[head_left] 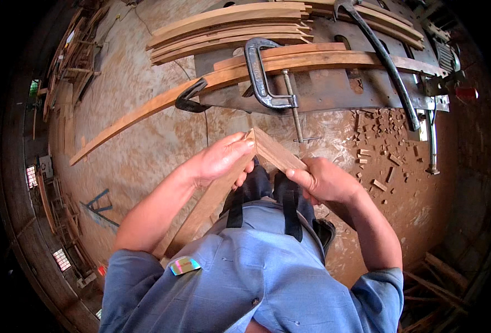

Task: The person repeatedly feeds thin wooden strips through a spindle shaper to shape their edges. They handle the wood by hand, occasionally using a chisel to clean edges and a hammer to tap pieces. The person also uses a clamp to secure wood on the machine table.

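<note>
The left board (202, 204) meets the right board (277, 153) at a corner, on the near side of the C-clamp (255, 75), the left hand (223, 159) and right hand (327, 180) each gripping one, seemingly a fitting step whose next move calls for steady, flush ends.

My left forearm (154, 213), one: bare, slanting inward from a bent elbow; my left hand (215, 162), one: curled in a grip, fingertips bent underneath; my right forearm (376, 227), one: bare, elbow bent, likewise angled inward; my right hand (331, 180), one: gripping, thumb pointing toward the left hand, not touching it
</note>
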Demonstrator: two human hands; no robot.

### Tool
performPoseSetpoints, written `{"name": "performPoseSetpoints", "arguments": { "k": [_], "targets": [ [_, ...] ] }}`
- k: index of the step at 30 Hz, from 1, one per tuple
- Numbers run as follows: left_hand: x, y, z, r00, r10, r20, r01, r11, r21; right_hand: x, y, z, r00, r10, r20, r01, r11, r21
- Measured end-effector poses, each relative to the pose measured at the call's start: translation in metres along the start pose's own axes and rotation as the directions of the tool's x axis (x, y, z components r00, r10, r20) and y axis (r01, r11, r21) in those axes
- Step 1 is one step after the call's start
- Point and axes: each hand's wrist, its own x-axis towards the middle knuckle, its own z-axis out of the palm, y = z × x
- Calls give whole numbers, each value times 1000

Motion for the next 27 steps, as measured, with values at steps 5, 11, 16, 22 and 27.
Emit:
{"name": "performPoseSetpoints", "arguments": {
  "k": [5, 11, 16, 22, 27],
  "targets": [
    [18, 7, -6, 997, -56, -60, 49, 992, -114, 11, -4, -23, 1000, -14, -18, 12, 994, -111],
    [32, 10, -12, 975, -84, -208, 30, 968, -251, 2, -29, -29, 949, -131, -286, -60, 816, -575],
    [35, 17, -28, 985, -65, -157, 19, 961, -277, 18, -18, -4, 763, -371, -529, -28, 799, -600],
    [47, 28, -34, 991, -82, -107, 51, 963, -264, 31, -22, -1, 675, -408, -615, -75, 790, -608],
    [46, 30, -25, 984, -84, -156, 52, 978, -200, 28, -20, 0, 690, -396, -606, -71, 796, -601]
  ]
}}
